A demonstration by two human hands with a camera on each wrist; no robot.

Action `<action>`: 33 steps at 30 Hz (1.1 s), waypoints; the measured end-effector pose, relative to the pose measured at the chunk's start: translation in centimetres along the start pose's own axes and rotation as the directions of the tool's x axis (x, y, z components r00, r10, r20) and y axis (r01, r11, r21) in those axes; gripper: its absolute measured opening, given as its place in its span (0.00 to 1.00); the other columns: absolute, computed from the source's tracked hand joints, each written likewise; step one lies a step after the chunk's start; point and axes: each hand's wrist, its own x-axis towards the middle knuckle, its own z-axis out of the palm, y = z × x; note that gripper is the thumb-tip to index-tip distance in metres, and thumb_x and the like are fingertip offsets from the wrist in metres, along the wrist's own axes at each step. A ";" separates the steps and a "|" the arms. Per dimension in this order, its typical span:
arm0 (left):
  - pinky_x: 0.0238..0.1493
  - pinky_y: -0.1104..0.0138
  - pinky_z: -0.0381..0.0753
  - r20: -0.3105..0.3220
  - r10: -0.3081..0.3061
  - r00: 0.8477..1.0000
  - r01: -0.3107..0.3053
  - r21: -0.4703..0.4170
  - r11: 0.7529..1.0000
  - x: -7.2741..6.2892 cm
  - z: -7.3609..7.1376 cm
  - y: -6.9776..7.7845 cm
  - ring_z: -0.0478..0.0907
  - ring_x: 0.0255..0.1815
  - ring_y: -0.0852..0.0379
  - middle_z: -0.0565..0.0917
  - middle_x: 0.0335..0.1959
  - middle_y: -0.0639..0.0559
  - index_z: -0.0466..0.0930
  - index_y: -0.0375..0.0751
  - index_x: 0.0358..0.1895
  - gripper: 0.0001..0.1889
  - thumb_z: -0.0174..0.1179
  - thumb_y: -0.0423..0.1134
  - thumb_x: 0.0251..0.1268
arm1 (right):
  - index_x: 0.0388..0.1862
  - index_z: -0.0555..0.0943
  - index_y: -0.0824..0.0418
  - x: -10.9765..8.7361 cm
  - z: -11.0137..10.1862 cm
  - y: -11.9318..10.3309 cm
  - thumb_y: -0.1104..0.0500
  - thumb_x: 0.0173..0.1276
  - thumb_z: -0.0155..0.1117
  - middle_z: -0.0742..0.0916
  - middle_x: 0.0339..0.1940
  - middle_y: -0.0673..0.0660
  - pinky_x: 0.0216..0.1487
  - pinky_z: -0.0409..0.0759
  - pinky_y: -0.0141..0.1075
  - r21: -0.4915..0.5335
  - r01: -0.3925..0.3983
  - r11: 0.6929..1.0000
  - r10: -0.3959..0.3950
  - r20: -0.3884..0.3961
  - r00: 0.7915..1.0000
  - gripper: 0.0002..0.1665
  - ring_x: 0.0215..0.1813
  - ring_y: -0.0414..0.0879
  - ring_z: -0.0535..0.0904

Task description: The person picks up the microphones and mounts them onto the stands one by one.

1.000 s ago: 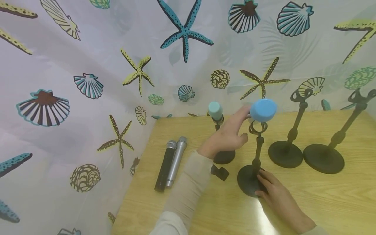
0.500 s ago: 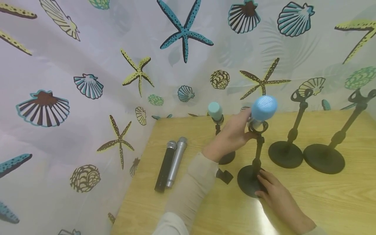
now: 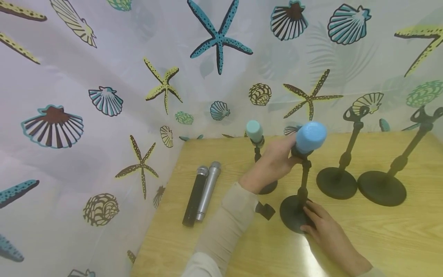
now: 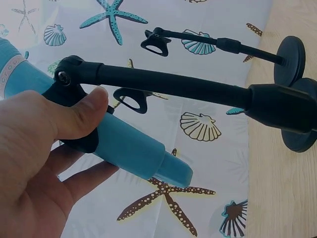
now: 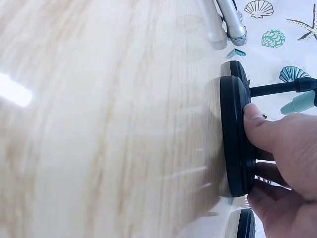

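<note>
- Microphone slippage looks the main risk: the blue microphone [image 3: 311, 136] sits slanted in the clip [image 4: 86, 143] atop its stand [image 3: 304, 177], and a loose seat could let it slide or turn.
- The left grip [image 3: 271, 161] pinches the clip, thumb pressed on it, fingers beneath; pushing unevenly there might swivel the joint.
- Top-heavy, the stand could tip if the right grip [image 3: 327, 231], holding the base [image 3: 292, 215] against the bench [image 3: 398, 238], eased too soon.
- Just behind the left grip stands a mint microphone [image 3: 255, 130] on another stand, easily knocked by a wrist drawn back.
- A small black piece [image 3: 267, 211], its identity unclear, lies partly under the left sleeve [image 3: 225, 227].
- Black [image 3: 195, 198] and silver [image 3: 209, 192] microphones lie farther left, clear of the stand.
</note>
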 end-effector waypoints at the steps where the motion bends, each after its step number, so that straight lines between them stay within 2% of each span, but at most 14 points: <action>1: 0.62 0.79 0.73 0.005 0.000 1.000 0.000 -0.015 1.000 0.0 0.1 0.0 0.80 0.58 0.59 0.82 0.55 0.50 0.72 0.40 0.61 0.25 0.69 0.34 0.61 | 0.51 0.80 0.78 0.0 0.0 0.0 0.59 0.47 0.81 0.79 0.59 0.73 0.54 0.82 0.55 0.000 0.001 1.000 -0.001 0.003 1.000 0.35 0.56 0.69 0.79; 6: 0.68 0.80 0.66 0.007 0.006 1.000 -0.006 -0.082 0.997 -0.4 0.6 -0.2 0.74 0.65 0.59 0.79 0.60 0.48 0.68 0.39 0.65 0.26 0.65 0.31 0.64 | 0.51 0.80 0.78 -0.2 0.0 0.0 0.59 0.46 0.81 0.78 0.60 0.74 0.53 0.82 0.55 0.001 0.008 1.000 -0.008 0.005 1.000 0.36 0.56 0.69 0.79; 15: 0.75 0.77 0.57 -0.086 0.020 0.996 -0.028 -0.092 0.995 -1.6 1.3 -0.4 0.67 0.73 0.56 0.74 0.67 0.47 0.65 0.39 0.69 0.31 0.66 0.32 0.64 | 0.52 0.80 0.77 -0.2 0.2 -0.1 0.60 0.46 0.81 0.79 0.60 0.72 0.53 0.82 0.55 0.009 -0.001 1.000 0.001 -0.015 1.000 0.35 0.56 0.67 0.80; 18: 0.75 0.77 0.58 -0.145 0.056 0.988 -0.067 -0.068 0.995 -2.1 1.6 -0.5 0.67 0.72 0.55 0.73 0.67 0.45 0.65 0.37 0.69 0.31 0.67 0.33 0.63 | 0.52 0.80 0.77 -0.2 0.2 -0.1 0.60 0.47 0.81 0.79 0.60 0.72 0.54 0.82 0.55 0.009 -0.006 1.000 0.007 -0.009 1.000 0.35 0.57 0.67 0.79; 21: 0.70 0.78 0.66 -0.201 0.073 0.977 -0.089 -0.073 0.993 -2.8 1.9 -0.6 0.68 0.69 0.55 0.71 0.67 0.44 0.63 0.37 0.70 0.33 0.67 0.33 0.63 | 0.52 0.80 0.77 -0.2 0.2 -0.1 0.60 0.47 0.81 0.79 0.60 0.72 0.54 0.82 0.55 0.010 -0.009 1.000 0.009 -0.002 1.000 0.35 0.57 0.68 0.79; 23: 0.66 0.79 0.70 -0.218 0.047 0.975 -0.073 -0.111 0.991 -3.3 2.3 -0.5 0.68 0.69 0.55 0.69 0.69 0.44 0.61 0.38 0.71 0.34 0.66 0.34 0.64 | 0.52 0.80 0.77 -0.2 0.2 -0.1 0.60 0.48 0.80 0.79 0.60 0.72 0.54 0.82 0.55 0.009 -0.010 1.000 0.010 0.001 1.000 0.35 0.57 0.68 0.79; 25: 0.63 0.78 0.74 -0.218 -0.003 0.976 -0.039 -0.188 0.981 -3.9 2.6 -0.4 0.69 0.68 0.54 0.68 0.69 0.44 0.59 0.38 0.73 0.34 0.64 0.33 0.66 | 0.52 0.80 0.77 -0.2 0.2 -0.1 0.59 0.47 0.80 0.79 0.60 0.72 0.54 0.82 0.56 0.004 -0.008 1.000 0.008 0.001 1.000 0.35 0.57 0.68 0.79; 29: 0.61 0.74 0.79 -0.185 -0.111 0.976 0.044 -0.333 0.942 -5.1 3.4 -0.3 0.73 0.66 0.53 0.68 0.67 0.43 0.58 0.39 0.73 0.30 0.58 0.34 0.71 | 0.51 0.80 0.77 -0.3 0.3 0.0 0.60 0.46 0.81 0.79 0.60 0.73 0.53 0.82 0.56 0.001 -0.003 1.000 0.003 -0.003 1.000 0.35 0.56 0.68 0.79; 33: 0.57 0.76 0.80 -0.139 -0.184 0.973 0.116 -0.399 0.910 -6.2 4.2 -0.1 0.78 0.61 0.57 0.70 0.66 0.44 0.58 0.42 0.73 0.28 0.55 0.35 0.74 | 0.52 0.80 0.77 -0.3 0.2 -0.1 0.60 0.47 0.80 0.79 0.60 0.73 0.53 0.82 0.55 0.005 -0.002 1.000 0.002 0.001 1.000 0.35 0.57 0.68 0.79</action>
